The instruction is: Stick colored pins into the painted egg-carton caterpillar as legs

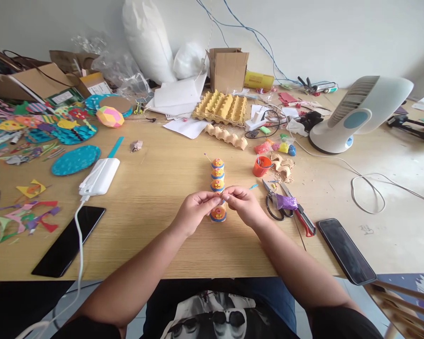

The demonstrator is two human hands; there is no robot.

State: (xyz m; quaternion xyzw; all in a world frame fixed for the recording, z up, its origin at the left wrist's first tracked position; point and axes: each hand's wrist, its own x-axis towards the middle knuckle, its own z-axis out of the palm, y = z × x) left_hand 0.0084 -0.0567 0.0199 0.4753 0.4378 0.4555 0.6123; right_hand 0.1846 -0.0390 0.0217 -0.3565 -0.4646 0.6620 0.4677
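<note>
A row of orange egg-carton cups (217, 173) with blue rims and small yellow and pink pieces on top runs away from me on the table. A thin stick pokes out at its far end. Over the nearer part of the row, my left hand (197, 209) and my right hand (242, 202) meet with thumbs and forefingers pinched together. Whatever sits between the fingertips is too small to make out. My hands cover some of the cups.
To the right lie an orange-red bucket (262, 166), black scissors (279, 207), a red utility knife (306, 221) and a phone (346, 250). A white fan (360, 113) stands behind them. Left are a power bank (101, 176) with cable, another phone (69, 242) and paper scraps (28, 219). Yellow egg trays (221, 108) lie behind.
</note>
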